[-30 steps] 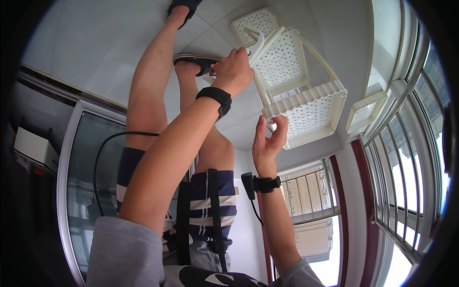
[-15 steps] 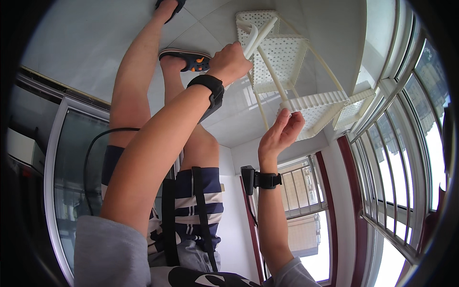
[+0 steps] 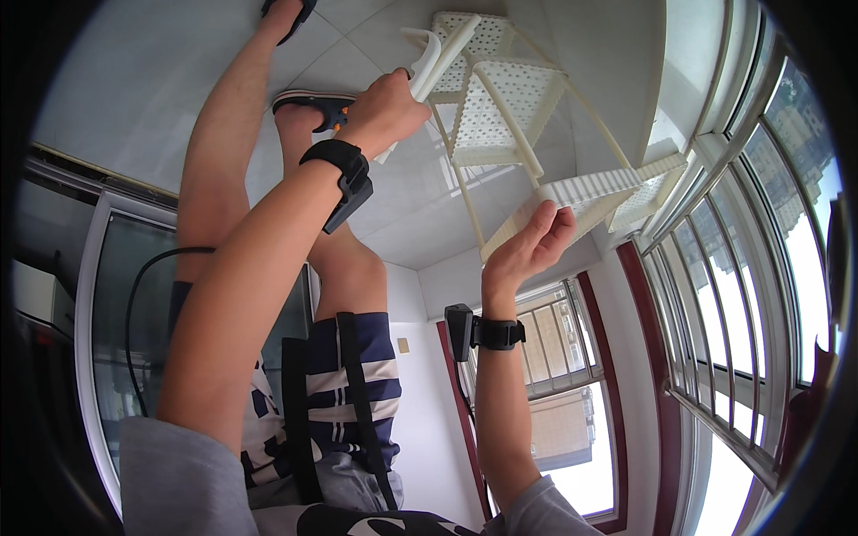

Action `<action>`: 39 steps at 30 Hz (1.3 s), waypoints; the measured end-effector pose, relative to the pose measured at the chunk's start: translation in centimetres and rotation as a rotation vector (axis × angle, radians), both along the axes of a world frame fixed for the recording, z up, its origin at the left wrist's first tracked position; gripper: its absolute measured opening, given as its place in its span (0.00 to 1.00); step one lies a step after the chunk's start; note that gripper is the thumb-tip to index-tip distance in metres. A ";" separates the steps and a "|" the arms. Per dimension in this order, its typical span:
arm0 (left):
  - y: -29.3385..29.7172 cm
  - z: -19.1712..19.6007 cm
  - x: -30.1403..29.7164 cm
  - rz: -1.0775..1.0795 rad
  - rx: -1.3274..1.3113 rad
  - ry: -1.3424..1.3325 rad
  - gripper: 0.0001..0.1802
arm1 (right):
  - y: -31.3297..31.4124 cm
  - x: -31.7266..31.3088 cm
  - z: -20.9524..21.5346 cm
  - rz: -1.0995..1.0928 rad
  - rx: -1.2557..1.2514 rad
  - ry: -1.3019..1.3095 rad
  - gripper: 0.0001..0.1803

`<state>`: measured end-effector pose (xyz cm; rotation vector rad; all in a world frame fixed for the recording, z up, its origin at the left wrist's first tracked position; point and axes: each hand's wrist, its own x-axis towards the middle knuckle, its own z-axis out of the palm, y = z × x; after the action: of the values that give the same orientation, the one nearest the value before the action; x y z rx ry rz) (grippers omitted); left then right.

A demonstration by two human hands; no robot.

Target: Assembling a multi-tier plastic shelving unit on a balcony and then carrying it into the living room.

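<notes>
A white plastic rack (image 3: 500, 107) with perforated shelves lies tilted over the pale tiled floor in front of me. My left hand (image 3: 384, 107), with a black band on its wrist, is closed around one of the rack's white tube posts (image 3: 429, 67). My right hand (image 3: 527, 250), also wearing a black wrist band, has its fingers spread. Its fingertips rest against the edge of the rack's nearest slatted shelf (image 3: 590, 192). My bare legs and a sandalled foot (image 3: 313, 103) are beside the rack.
Tall windows with white bars (image 3: 742, 295) curve along the right side, with a dark red frame (image 3: 643, 357) below them. A glass sliding door (image 3: 116, 313) stands at the left, and a black cable (image 3: 134, 304) hangs in front of it.
The rack has swung round and now shows more of its shelves. My right hand let go of the post and opened against a shelf edge. My left hand shifted left, still gripping.
</notes>
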<state>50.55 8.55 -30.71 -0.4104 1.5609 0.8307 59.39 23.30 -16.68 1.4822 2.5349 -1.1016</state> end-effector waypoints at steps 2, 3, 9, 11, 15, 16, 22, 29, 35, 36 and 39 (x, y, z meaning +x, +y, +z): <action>0.7 0.5 -0.2 0.050 0.028 0.008 0.23 | 0.3 0.0 0.1 -0.015 -0.008 0.010 0.13; 1.2 0.6 -0.2 0.049 0.031 0.009 0.23 | 0.4 -0.1 -0.1 -0.008 0.012 -0.002 0.13; 3.3 0.9 -0.9 0.005 0.109 0.069 0.23 | 1.9 -0.8 -0.7 -0.044 -0.001 0.008 0.13; 3.3 1.2 -1.5 -0.006 0.118 0.051 0.24 | 2.2 -0.8 -1.0 -0.081 -0.016 0.009 0.14; 2.2 1.5 -1.8 0.003 0.110 0.059 0.24 | 2.4 -1.3 -1.9 -0.061 -0.015 0.010 0.15; 1.8 1.7 -2.1 0.001 0.111 0.061 0.24 | 2.4 -1.5 -2.1 -0.075 -0.028 0.028 0.15; 0.5 7.4 -9.2 -0.043 0.138 0.111 0.25 | 2.6 -4.8 -2.2 -0.051 -0.046 -0.122 0.17; -2.7 12.3 -16.7 -0.364 0.303 0.648 0.22 | 3.8 -4.2 -2.2 -0.019 -0.104 -0.126 0.15; 3.8 13.4 -21.9 -0.912 0.492 1.127 0.22 | 4.8 -3.6 -1.0 0.125 -0.057 -0.254 0.14; 5.6 12.9 -22.9 -0.969 0.524 1.200 0.22 | 4.4 -3.6 -1.2 0.123 -0.077 -0.229 0.14; 11.3 10.6 -25.5 -1.187 0.593 1.426 0.23 | 4.0 -3.8 -1.7 0.096 -0.086 -0.146 0.13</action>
<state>25.02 19.86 -20.11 1.7538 2.1480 0.4878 55.57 27.32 -18.34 1.3522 2.4017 -1.0338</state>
